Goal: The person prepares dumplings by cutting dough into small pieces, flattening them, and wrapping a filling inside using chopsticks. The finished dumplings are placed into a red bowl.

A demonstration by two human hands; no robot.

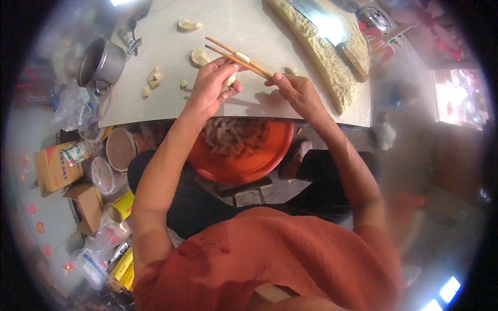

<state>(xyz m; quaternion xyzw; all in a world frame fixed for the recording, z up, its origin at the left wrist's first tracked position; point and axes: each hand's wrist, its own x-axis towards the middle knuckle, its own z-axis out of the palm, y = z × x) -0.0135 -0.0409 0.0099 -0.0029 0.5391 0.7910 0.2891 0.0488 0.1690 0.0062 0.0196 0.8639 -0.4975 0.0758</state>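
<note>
A pair of wooden chopsticks (228, 53) lies across the space between my hands, above a pale table. My right hand (295, 91) grips their right end. A small pale band or piece (242, 58) sits around or on the sticks near their middle. My left hand (212, 83) touches the sticks from below with thumb and fingers and holds a pale, dough-like piece (231, 79) in its curled fingers. Similar pieces lie on the table, one at the far side (189, 25) and one just beyond my left hand (199, 57). A long, rough slab (311, 42) rests at the right.
A cleaver with a wooden handle (352, 62) lies on the slab. A metal pot (102, 64) stands at the table's left edge. Below the front edge (233, 117), an orange basin (249, 167) holds many pale strips. Cartons (58, 167), round tubs (121, 149) and plastic bags crowd the left.
</note>
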